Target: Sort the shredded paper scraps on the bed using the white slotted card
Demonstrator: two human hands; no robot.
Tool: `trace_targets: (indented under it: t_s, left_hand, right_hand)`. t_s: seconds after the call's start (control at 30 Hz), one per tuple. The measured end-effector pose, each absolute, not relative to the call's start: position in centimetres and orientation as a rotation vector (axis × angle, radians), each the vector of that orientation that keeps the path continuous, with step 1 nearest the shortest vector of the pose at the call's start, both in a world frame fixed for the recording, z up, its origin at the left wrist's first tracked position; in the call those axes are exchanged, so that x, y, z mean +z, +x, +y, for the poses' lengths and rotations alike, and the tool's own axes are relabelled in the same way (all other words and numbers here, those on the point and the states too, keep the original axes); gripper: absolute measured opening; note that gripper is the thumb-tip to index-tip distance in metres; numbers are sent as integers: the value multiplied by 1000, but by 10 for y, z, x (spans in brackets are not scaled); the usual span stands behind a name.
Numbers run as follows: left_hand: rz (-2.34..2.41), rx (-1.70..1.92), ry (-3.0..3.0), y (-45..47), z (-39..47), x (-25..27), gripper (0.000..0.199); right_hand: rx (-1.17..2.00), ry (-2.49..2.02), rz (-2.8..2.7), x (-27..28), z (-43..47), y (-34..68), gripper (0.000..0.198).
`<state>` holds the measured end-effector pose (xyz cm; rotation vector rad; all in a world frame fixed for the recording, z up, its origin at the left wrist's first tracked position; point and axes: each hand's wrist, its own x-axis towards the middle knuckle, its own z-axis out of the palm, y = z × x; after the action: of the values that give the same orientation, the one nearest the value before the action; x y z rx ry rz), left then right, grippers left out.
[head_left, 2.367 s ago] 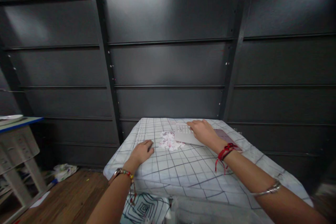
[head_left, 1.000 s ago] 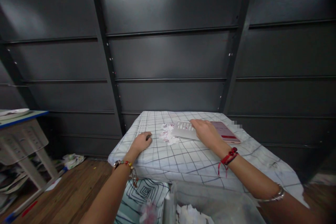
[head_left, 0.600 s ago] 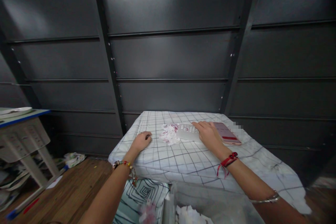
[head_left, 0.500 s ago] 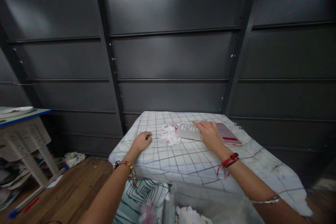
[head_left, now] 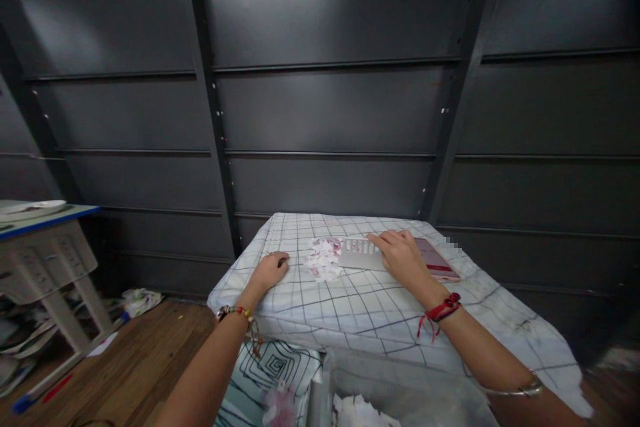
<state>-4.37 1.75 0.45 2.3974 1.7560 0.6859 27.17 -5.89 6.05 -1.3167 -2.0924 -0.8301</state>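
Observation:
My right hand [head_left: 401, 256] is closed on the right part of a flat grey board with rows of pale marks or slots [head_left: 361, 256], one finger stretched along its top edge. The board lies low over the bed-like, checked white cloth [head_left: 300, 300]. Its left edge touches a loose pile of white and pink paper scraps [head_left: 323, 259]. Beside the pile, my left hand [head_left: 271, 269] rests on the cloth with its fingers curled in, nothing visible in them. A pink-edged flat thing with a red band [head_left: 436, 259] lies right of my right hand, partly hidden by it.
In front of me stands a clear plastic bin [head_left: 410, 380] with white scraps [head_left: 363, 411] inside. A patterned light-blue cloth [head_left: 275, 367] lies left of it. A desk [head_left: 50, 240] is at far left; dark metal panels [head_left: 325, 113] rise behind.
The grey board has shifted slightly right and levelled out, its left edge drawing a little off the scraps. My left hand has stayed in place.

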Motion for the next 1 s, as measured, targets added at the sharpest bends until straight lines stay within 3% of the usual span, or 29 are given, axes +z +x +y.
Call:
trace_targets:
  t_s: [1.0]
  left_hand:
    - [1740, 705, 2414, -45, 16, 2, 33]
  right_hand:
    - [-765, -1287, -2118, 63, -77, 269, 34]
